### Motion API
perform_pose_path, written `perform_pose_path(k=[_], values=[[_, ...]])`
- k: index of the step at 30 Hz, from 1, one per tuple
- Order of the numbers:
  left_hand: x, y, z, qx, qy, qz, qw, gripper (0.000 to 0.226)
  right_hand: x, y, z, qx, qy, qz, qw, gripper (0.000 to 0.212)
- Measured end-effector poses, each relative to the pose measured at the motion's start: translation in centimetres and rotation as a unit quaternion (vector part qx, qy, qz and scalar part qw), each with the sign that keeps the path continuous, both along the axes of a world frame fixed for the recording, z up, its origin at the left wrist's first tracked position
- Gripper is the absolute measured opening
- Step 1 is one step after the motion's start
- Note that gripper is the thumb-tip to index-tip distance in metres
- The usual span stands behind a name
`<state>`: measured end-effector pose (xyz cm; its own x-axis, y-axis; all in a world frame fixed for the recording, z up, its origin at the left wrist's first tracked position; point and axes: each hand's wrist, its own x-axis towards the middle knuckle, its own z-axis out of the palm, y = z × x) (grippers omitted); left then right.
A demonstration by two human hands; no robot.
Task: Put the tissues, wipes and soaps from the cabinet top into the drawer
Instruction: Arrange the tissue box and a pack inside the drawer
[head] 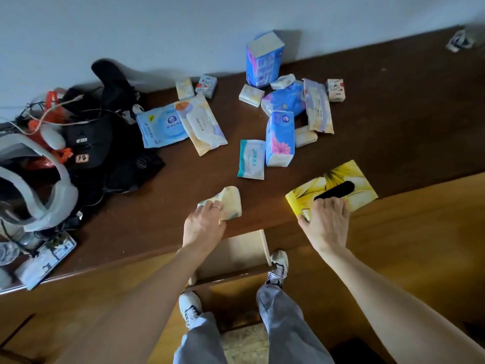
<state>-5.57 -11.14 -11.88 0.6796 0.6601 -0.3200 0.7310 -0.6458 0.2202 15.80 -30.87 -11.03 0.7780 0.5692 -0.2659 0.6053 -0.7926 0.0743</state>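
My left hand [203,225] grips a cream tissue pack [231,202] near the front edge of the dark wooden cabinet top [393,114]. My right hand [326,220] grips the near end of a yellow tissue box [338,189] at the same edge. Below, between my arms, the light wood drawer [236,256] stands open. Farther back lie several packs: a blue wipes pack [162,128], a cream wipes pack [200,124], a teal wipes pack [252,158], a blue flowered tissue pack [279,139] and an upright blue tissue pack [263,59].
A heap of black bags, cables and a white headset [78,153] fills the left of the cabinet top. A small bag [459,42] lies at the far right by the wall. My feet [278,266] stand on the wooden floor beside the drawer.
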Motion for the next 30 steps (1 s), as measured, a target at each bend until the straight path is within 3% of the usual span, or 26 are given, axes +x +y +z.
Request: perform_pose_path(k=[6,9,13,16,23,30], values=[[-11.6,-4.3,0.7,-0.077,-0.092,0.008,0.993,0.028,-14.1,-4.5,-0.7,0.013,0.053,0.049,0.997,0.04],[-18.3,-6.8,-0.8,-0.113,-0.081,0.021,0.99,0.029,-19.9,-5.6,-2.5,0.044,0.108,0.093,0.989,0.04],[-25.6,-9.3,-4.6,-0.146,-0.046,0.084,0.985,0.034,-24.5,-5.2,-6.7,-0.023,0.23,0.177,0.957,0.051],[-27.9,-10.1,-8.2,-0.142,-0.025,0.164,0.976,0.035,-25.9,-3.7,-11.0,-0.076,0.308,0.232,0.919,0.058],[-26.9,-9.3,-21.1,-0.151,0.002,0.27,0.951,0.041,-24.0,0.5,-24.3,-0.152,0.351,0.278,0.881,0.064],[-25.9,-7.5,-35.3,-0.137,-0.004,0.246,0.96,0.048,-21.9,3.4,-37.1,-0.127,0.34,0.316,0.876,0.059]])
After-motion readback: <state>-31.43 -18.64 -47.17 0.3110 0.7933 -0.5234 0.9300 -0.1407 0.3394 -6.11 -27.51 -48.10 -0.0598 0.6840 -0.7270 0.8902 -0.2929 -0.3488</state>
